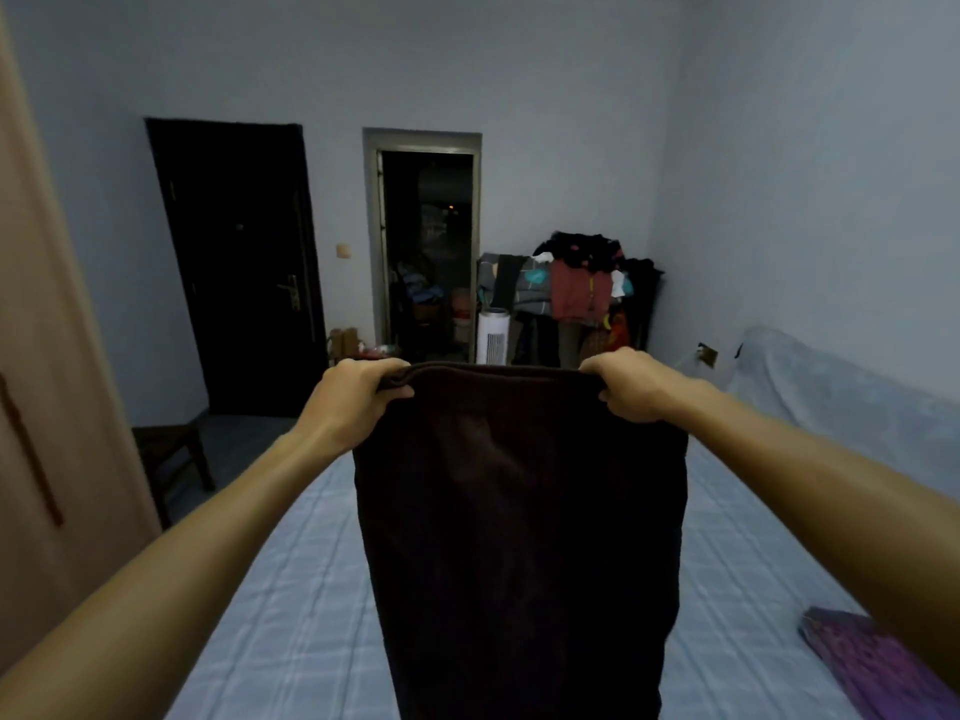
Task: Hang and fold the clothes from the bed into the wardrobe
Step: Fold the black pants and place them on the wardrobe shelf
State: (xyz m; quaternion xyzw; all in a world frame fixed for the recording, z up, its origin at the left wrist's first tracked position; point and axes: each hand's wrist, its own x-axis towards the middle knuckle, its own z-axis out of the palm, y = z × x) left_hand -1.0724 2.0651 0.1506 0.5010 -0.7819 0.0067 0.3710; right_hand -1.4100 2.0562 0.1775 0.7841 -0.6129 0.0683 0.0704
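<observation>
Both fists grip the top hem of the dark trousers (514,511): left hand (358,397), right hand (631,387), stretched mid-frame above the blue bed (291,589) (purple cloth (878,662) lower right).

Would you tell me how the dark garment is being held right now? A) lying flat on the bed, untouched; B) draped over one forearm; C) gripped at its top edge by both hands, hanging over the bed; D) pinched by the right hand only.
C: the left hand and right hand each grip a top corner of the dark garment, which hangs above the bed.
</observation>
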